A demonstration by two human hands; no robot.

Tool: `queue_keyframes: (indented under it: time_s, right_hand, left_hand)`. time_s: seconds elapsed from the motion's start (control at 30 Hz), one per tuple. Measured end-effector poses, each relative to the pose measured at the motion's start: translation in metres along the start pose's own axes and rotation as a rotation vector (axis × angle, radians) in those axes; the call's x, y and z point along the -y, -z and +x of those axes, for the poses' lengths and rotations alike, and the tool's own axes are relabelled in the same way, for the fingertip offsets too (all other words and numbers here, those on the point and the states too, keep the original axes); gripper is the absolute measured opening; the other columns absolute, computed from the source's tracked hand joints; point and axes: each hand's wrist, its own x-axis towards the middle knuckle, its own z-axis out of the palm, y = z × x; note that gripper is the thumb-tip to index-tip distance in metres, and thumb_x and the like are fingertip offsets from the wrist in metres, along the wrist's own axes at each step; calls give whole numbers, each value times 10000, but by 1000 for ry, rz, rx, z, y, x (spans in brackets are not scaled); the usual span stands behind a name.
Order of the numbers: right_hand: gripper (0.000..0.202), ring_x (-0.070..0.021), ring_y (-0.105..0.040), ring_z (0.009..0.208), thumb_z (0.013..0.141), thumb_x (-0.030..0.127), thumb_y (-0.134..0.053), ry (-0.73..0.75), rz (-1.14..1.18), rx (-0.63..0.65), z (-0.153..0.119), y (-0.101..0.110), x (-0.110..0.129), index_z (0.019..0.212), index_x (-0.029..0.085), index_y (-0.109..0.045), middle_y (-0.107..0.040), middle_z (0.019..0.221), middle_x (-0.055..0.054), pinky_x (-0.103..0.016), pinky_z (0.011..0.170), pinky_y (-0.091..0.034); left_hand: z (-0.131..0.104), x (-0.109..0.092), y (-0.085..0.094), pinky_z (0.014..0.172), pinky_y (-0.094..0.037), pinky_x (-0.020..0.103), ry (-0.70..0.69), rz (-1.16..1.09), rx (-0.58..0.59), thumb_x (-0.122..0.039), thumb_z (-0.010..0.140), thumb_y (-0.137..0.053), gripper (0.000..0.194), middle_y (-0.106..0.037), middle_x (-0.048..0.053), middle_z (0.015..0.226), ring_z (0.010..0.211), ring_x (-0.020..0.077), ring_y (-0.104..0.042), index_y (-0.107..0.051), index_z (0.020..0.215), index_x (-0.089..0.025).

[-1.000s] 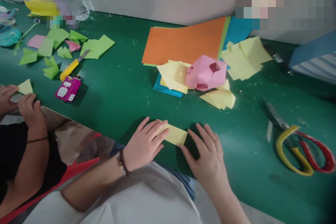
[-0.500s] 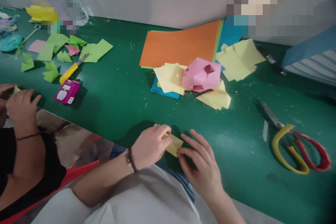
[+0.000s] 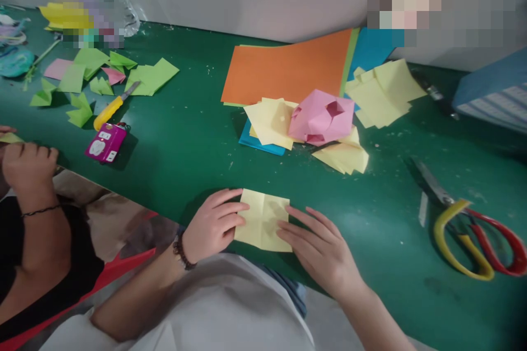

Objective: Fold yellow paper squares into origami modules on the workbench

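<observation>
A small pale yellow sheet of paper (image 3: 262,219) lies spread out near the table's front edge, with a crease running down its middle. My left hand (image 3: 214,222) holds it by the left edge, its fingertips over the paper. On the opposite side my right hand (image 3: 319,244) has its fingers on the right edge, some of them stretched out and slightly apart. Both thumbs are mostly hidden. Beyond the sheet sits a pink folded paper shape (image 3: 321,118) with openings in it, resting on yellow paper pieces (image 3: 267,120).
Scissors (image 3: 448,200) with yellow and red handles lie at right. Orange paper (image 3: 284,74) and more yellow sheets (image 3: 385,93) are at the back. Leftward are green paper pieces (image 3: 150,79), a yellow cutter (image 3: 109,112), a purple box (image 3: 106,142) and another person's hand (image 3: 28,164).
The yellow paper was folded and partly covered by my left hand; now it is opened out flat. My left hand has moved left to its edge. The other person's hand has shifted slightly left.
</observation>
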Motion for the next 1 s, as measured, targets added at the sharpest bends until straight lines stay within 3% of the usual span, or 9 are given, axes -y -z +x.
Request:
queue_keyframes:
  time_s: [0.07, 0.2, 0.33, 0.43, 0.6, 0.73, 1.0]
  right_hand:
    - [246, -178, -642, 1091, 872, 68, -520, -38, 45, 1, 1, -1, -1, 1008, 218, -659, -746, 976, -13, -399, 955, -501]
    - [81, -182, -671, 918, 884, 189, -581, -224, 80, -14, 8, -4, 4, 936, 200, -642, -729, 897, -45, -347, 797, -534]
    - [65, -160, -650, 778, 889, 226, -583, -372, 6, -90, 19, -12, 12, 859, 193, -631, -700, 773, -32, -290, 717, -505]
    - [83, -143, -631, 706, 905, 236, -564, -443, -108, -114, 27, -20, 13, 929, 185, -626, -688, 757, -21, -273, 695, -475]
    - [113, -124, -598, 603, 935, 239, -526, -378, -226, -65, 34, -25, 8, 984, 181, -609, -666, 693, 1, -267, 640, -424]
    - [97, -126, -622, 669, 918, 194, -550, -328, -191, -34, 37, -24, 6, 890, 190, -643, -706, 777, -8, -262, 660, -434]
    - [137, -142, -648, 729, 910, 203, -565, -341, -184, -48, 38, -25, 5, 895, 179, -699, -715, 814, -29, -269, 687, -468]
  left_hand:
    - [-2, 1, 4, 1058, -439, 466, -5, 55, 24, -40, 825, -550, 180, -710, 43, 1068, 1263, 233, -509, -647, 819, -192]
    - [1, -3, 2, 1033, -446, 453, 57, 46, -30, -175, 861, -608, 38, -709, 44, 981, 1127, 215, -579, -642, 857, -193]
    - [9, -9, -9, 905, -498, 412, 185, 112, -107, -216, 888, -579, 53, -684, 47, 858, 968, 214, -597, -624, 877, -188]
    - [13, -10, -15, 834, -502, 411, 284, 169, -135, -236, 894, -556, 107, -659, 63, 833, 926, 233, -578, -605, 965, -173]
    - [12, -9, -15, 931, -464, 440, 234, 203, -49, -180, 925, -488, 327, -610, 41, 818, 931, 222, -533, -559, 1243, -209]
    - [11, -10, -13, 998, -434, 459, 148, 222, -27, -107, 908, -473, 353, -547, 40, 829, 938, 213, -494, -642, 1168, -275]
    - [12, -9, -13, 1004, -440, 484, 167, 230, -5, -81, 885, -490, 368, -512, 51, 862, 961, 223, -455, -665, 1144, -274]
